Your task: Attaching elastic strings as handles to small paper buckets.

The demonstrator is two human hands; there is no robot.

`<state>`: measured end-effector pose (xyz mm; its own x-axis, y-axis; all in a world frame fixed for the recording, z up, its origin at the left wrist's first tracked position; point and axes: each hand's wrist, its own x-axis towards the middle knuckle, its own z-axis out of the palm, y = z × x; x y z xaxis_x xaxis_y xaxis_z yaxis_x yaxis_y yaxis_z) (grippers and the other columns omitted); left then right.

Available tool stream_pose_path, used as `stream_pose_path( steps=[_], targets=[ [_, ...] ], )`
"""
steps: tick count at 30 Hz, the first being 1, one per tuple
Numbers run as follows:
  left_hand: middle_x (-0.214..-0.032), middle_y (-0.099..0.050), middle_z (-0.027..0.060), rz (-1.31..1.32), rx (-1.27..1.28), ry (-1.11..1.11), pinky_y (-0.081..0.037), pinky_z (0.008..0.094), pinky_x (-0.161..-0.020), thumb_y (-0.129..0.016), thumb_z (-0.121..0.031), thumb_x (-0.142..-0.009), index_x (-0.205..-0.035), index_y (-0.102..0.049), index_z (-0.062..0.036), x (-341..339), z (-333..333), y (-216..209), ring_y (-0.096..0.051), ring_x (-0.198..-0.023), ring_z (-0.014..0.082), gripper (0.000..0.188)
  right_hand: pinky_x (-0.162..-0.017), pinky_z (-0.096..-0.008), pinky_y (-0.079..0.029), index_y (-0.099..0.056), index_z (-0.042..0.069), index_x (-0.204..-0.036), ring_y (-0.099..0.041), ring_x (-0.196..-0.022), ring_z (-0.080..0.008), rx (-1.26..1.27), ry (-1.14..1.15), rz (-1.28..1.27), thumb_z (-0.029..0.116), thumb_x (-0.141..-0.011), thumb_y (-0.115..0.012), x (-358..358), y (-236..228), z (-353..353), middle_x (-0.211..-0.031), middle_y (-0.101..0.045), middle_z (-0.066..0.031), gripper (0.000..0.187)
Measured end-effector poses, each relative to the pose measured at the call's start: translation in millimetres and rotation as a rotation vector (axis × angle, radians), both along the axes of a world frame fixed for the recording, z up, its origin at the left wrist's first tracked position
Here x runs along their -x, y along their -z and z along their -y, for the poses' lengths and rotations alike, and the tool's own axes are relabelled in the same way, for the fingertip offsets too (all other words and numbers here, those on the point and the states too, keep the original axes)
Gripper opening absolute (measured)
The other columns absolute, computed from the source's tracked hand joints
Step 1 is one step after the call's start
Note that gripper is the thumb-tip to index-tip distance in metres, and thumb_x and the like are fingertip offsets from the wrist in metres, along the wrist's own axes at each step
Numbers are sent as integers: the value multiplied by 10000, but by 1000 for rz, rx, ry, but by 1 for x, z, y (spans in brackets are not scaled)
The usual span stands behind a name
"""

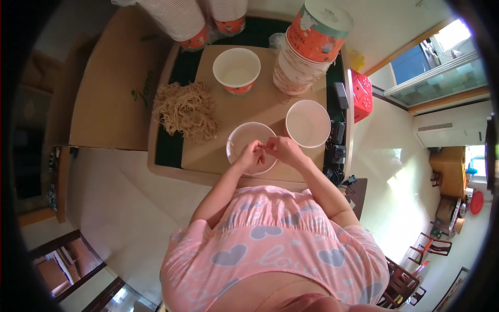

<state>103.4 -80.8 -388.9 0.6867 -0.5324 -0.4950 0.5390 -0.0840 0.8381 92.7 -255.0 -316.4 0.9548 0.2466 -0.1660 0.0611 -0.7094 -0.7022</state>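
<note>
My left hand (252, 155) and my right hand (284, 149) meet over a white-lined paper bucket (244, 136) near the table's front edge. Both have their fingers pinched together, fingertips touching or nearly so. Whatever lies between them is too small to make out. Just right of this bucket stands a second open paper bucket (307, 125), close to my right hand. A third one, orange and green outside (236, 67), sits farther back. To the left lies a tangled heap of tan string (187, 110).
A stack of paper buckets (296, 73), topped by an upturned orange-and-green one (318, 39), stands at back right. Nested paper tubs (174, 21) in plastic are at back left. A large cardboard box (112, 88) flanks the table's left; black adapters (338, 154) lie along its right edge.
</note>
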Motion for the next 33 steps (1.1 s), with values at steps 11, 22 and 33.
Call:
stream_pose_path(
  steps=[11, 22, 33],
  targets=[
    [-810, -614, 43, 635, -96, 9, -469, 272, -605, -623, -133, -844, -1014, -517, -54, 16, -17, -59, -597, -713, 138, 216, -641, -366, -492, -649, 77, -831, -637, -720, -260, 172, -60, -51, 200, -757, -635, 4, 18, -9, -772, -660, -96, 144],
    [-770, -615, 81, 451, -392, 294, -494, 301, -705, -685, -51, -725, -774, -629, -5, 14, -48, -64, -616, -810, 173, 88, -617, -395, -486, -633, 89, -783, -623, -697, -284, 184, -177, -86, 191, -726, -632, 8, 16, -7, -731, -641, -88, 116],
    [-869, -623, 111, 719, -516, 713, -488, 328, -764, -643, -61, -712, -893, -609, -37, 19, -57, -74, -608, -835, 249, 185, -630, -383, -486, -627, 91, -799, -614, -706, -273, 99, -230, -48, 158, -752, -611, 16, 6, -2, -766, -632, -78, 83]
  ],
)
